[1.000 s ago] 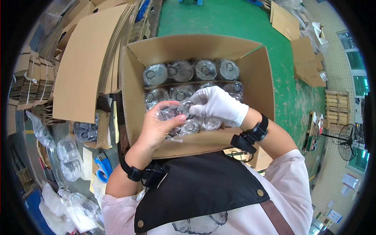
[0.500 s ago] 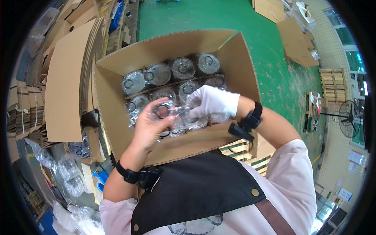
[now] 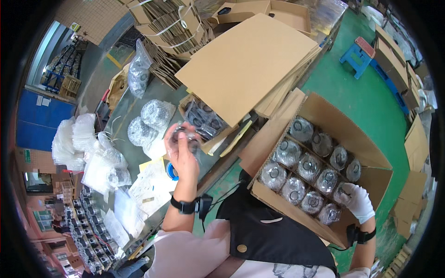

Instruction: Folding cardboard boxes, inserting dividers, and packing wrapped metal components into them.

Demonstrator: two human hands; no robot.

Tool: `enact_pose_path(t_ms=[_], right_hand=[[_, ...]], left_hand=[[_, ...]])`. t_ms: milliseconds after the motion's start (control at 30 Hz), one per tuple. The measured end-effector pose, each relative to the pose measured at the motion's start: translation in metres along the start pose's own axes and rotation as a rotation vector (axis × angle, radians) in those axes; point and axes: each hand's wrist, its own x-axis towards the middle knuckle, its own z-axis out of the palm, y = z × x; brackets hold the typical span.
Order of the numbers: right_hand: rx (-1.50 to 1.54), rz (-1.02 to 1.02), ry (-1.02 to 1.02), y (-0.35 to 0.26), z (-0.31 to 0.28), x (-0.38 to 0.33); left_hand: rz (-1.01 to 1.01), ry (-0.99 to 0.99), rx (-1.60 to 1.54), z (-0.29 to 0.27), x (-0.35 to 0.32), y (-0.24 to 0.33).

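Bare, my left hand [image 3: 185,155] is over the work table, its fingers closed on a clear plastic bag with a dark ring [image 3: 181,134] in it. Just beyond it a small carton [image 3: 214,138] holds several dark rings in clear bags [image 3: 201,116]. My right hand [image 3: 359,205], in a white glove, reaches into the near right part of a large open cardboard box [image 3: 366,155]. Its fingers curl against a plastic-wrapped round item [image 3: 342,194]. Rows of such wrapped items [image 3: 308,167] fill the box, most with a black ring on top, with cardboard dividers between rows.
Stacked cardboard sheets [image 3: 250,60] lie beyond the small carton. Bubble-wrapped rolls [image 3: 156,113], papers [image 3: 150,187] and a blue tape roll [image 3: 172,171] are on the table [image 3: 171,95]. A blue stool [image 3: 357,60] stands on the green floor at the far right.
My view has swung left. Both hands were together over the box at a bagged ring; now the left is over the table with a bagged ring and the right stays at the box.
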Motion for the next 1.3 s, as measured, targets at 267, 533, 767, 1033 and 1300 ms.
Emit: enact_pose_path(t_ms=[267, 533, 767, 1033, 1300], right_hand=[[0.311, -0.427, 0.066, -0.185, -0.059, 0.030], [0.317, -0.273, 0.246, -0.219, -0.052, 0.008], [-0.587, -0.307, 1.233, -0.195, -0.153, -0.067], [-0.314, -0.059, 0.612, -0.086, -0.127, -0.138], [-0.319, -0.109, 0.607, -0.018, -0.120, -0.148]], left_hand=[[0.204, -0.393, 1.507, -0.013, 0.061, -0.056], [0.879, -1.022, 1.032, 0.036, 0.121, -0.003], [0.751, -1.456, 0.035, 0.105, 0.094, 0.158], [0.494, -1.519, -0.080, 0.190, 0.014, 0.094], [0.477, -1.479, 0.239, 0.215, -0.047, 0.109]])
